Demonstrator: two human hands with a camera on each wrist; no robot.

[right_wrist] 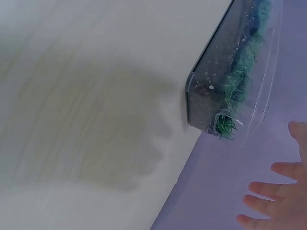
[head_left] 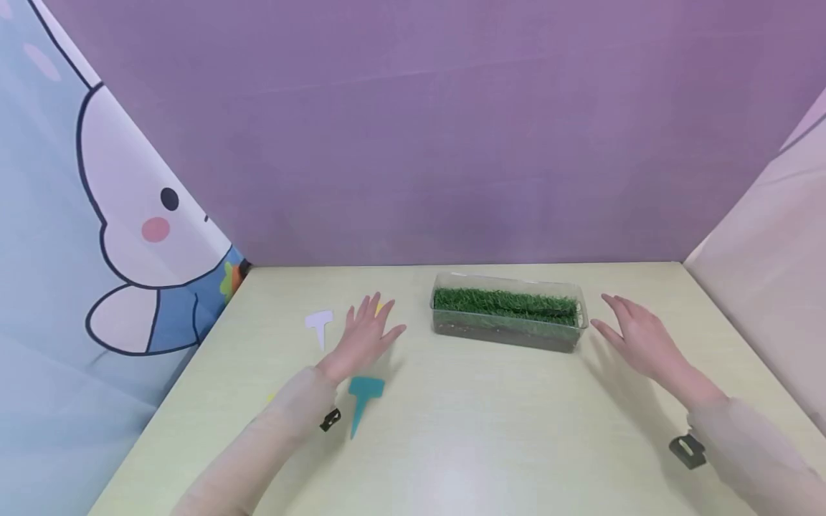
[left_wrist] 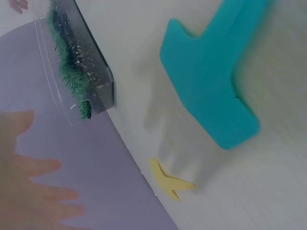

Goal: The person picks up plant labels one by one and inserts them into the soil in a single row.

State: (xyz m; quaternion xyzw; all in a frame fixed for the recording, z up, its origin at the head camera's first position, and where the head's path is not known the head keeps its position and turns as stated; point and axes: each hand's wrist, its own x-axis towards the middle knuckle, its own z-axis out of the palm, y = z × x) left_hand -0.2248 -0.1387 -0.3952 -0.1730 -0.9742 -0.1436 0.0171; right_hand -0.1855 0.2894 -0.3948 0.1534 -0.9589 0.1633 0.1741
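A clear plastic box (head_left: pixel 503 331) holds dark soil topped with green grass (head_left: pixel 503 302); it stands toward the back of the table. To its left my left hand (head_left: pixel 361 338) hovers with fingers spread, holding nothing. My right hand (head_left: pixel 639 340) is just off the box's right end, fingers extended and apart from it. Beneath the left wrist lies a teal T-shaped plant label (head_left: pixel 366 390). A white plant label (head_left: pixel 319 322) lies left of that hand. A yellow label (left_wrist: pixel 168 182), mostly hidden behind the left fingers in the head view, lies beyond them.
A bit of another yellow thing (head_left: pixel 272 397) peeks out beside the left forearm. The pale table (head_left: pixel 490 444) ends at a purple cloth (head_left: pixel 464 143) behind, with a cartoon-printed cloth (head_left: pixel 148 315) on the left and a pale cloth (head_left: pixel 768 287) on the right.
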